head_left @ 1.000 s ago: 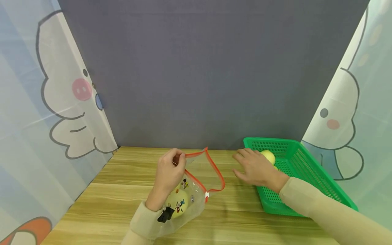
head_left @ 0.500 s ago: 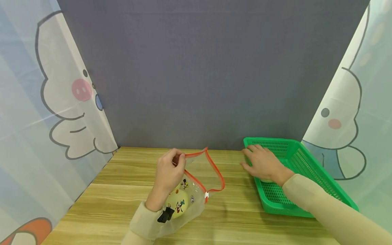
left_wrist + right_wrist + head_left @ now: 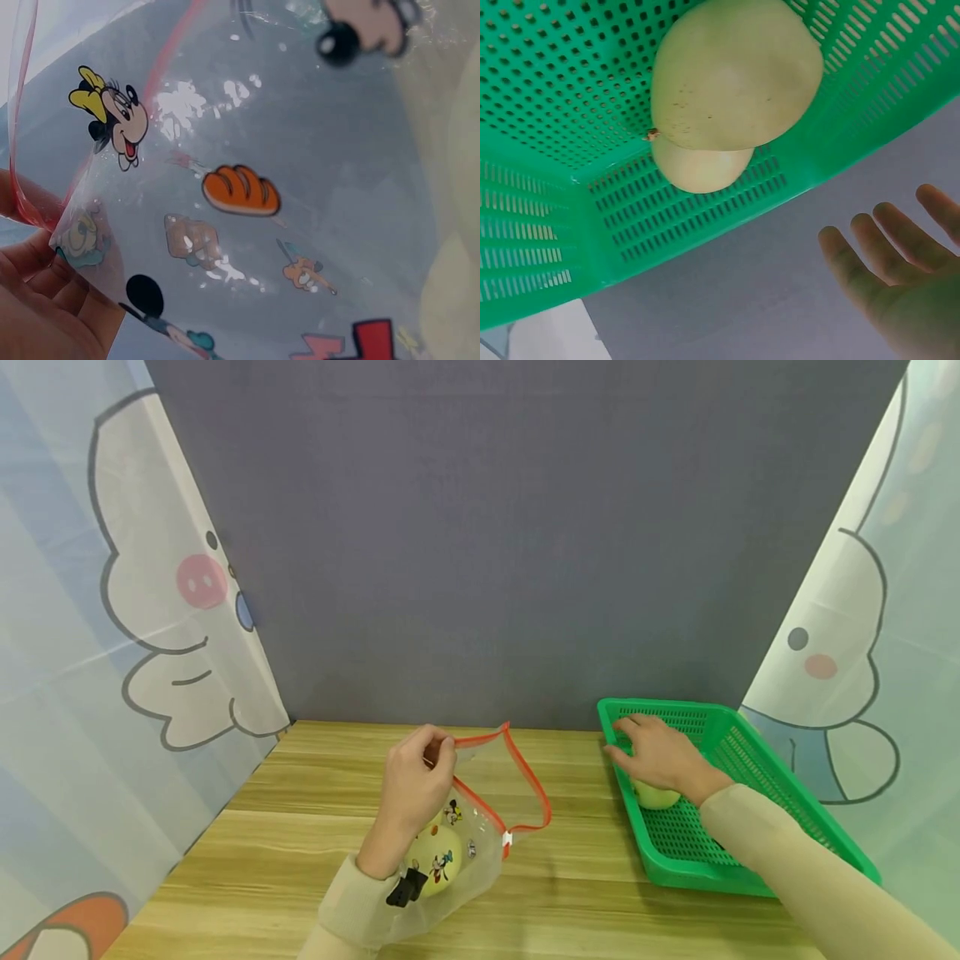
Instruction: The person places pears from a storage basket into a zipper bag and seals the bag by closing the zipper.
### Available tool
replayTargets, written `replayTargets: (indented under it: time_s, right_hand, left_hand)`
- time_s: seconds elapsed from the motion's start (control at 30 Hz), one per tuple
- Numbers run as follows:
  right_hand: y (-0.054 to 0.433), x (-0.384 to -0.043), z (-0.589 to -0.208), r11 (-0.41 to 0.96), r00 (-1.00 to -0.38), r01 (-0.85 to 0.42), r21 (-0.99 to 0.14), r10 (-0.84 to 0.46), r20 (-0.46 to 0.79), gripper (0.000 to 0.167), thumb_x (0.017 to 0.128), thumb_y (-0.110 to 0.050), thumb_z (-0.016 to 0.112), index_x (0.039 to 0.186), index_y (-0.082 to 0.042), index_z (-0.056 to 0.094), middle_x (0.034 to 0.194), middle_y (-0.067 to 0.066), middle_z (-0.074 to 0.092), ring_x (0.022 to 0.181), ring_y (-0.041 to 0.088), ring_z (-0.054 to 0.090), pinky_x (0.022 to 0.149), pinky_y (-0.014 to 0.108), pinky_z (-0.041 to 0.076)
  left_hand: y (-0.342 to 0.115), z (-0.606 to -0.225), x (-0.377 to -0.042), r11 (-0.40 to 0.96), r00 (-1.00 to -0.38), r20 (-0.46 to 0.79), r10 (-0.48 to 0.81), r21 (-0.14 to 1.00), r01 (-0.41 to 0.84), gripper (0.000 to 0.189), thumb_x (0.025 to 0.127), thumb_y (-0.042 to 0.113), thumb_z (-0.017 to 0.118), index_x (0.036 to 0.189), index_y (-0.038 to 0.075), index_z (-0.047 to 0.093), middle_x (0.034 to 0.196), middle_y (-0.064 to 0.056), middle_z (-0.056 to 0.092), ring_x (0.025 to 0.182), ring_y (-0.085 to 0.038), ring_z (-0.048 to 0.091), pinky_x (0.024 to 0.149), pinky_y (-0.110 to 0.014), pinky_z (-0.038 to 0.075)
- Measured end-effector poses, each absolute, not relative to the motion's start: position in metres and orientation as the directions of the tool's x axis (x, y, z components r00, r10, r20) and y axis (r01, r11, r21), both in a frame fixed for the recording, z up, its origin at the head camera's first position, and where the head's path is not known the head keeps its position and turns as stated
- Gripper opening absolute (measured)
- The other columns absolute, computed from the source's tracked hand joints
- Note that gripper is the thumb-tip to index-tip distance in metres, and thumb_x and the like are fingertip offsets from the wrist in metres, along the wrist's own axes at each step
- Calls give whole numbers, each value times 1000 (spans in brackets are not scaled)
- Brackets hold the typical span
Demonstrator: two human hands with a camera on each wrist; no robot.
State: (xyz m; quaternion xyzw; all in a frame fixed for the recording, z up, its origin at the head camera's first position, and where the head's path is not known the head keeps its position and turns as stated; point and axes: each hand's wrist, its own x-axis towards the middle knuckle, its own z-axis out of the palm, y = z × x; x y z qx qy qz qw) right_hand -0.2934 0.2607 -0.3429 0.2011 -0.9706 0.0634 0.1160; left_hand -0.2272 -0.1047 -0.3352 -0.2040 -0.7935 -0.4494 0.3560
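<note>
My left hand (image 3: 420,777) pinches the rim of a clear zip bag (image 3: 480,860) with a red edge, a white slider and cartoon prints. The bag's mouth gapes towards the right, and pale yellow round fruit (image 3: 435,858) sits inside it. In the left wrist view, thumb and fingers grip the bag (image 3: 247,255) at its red edge. Over the left side of a green basket (image 3: 652,860), my right hand (image 3: 660,756) hovers with fingers spread. Below it lies a pale yellow-green fruit (image 3: 656,796); the right wrist view shows two such fruits, the larger (image 3: 735,75) overlapping a smaller one (image 3: 701,169).
A wood-grain table (image 3: 285,835) carries both bag and basket. Behind it hangs a dark grey cloth (image 3: 480,543), with cartoon-printed curtains (image 3: 60,652) at either side. A black clip-like piece (image 3: 407,887) sits at the left cuff.
My right hand has moved right and now lies over the basket, uncovering the fruit on its near side. The left hand and the bag have stayed in place.
</note>
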Motion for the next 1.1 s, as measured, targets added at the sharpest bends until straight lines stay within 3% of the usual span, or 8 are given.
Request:
replayTargets:
  time_s: [0.53, 0.77, 1.1]
  right_hand:
    - [282, -306, -346, 932, -940, -324, -161, -298, 166, 51, 99, -35, 54, 135, 0, 59, 139, 31, 52, 124, 54, 51, 81, 67, 51]
    - [285, -306, -350, 943, -953, -302, -140, -297, 55, 54, 99, -36, 55, 137, 2, 57, 137, 34, 51, 123, 56, 50, 84, 70, 49]
    - [289, -307, -360, 936, -942, -315, -155, -329, -74, 49, 97, -31, 61, 132, 3, 59, 126, 27, 61, 106, 45, 62, 79, 61, 52]
  left_hand:
    - [-105, -335, -227, 511, -664, 748, -2, 572, 642, 13, 92, 1, 62, 84, 7, 70, 69, 5, 59, 59, -7, 56, 54, -25, 51]
    - [-105, -335, -226, 507, -663, 749, 1, 571, 646, 13, 92, 1, 62, 84, 7, 70, 69, 5, 60, 60, -8, 57, 55, -25, 52]
    - [-105, -335, -228, 503, -652, 759, 7, 561, 658, 12, 92, 0, 62, 85, 4, 70, 69, 4, 60, 60, -8, 57, 55, -25, 52]
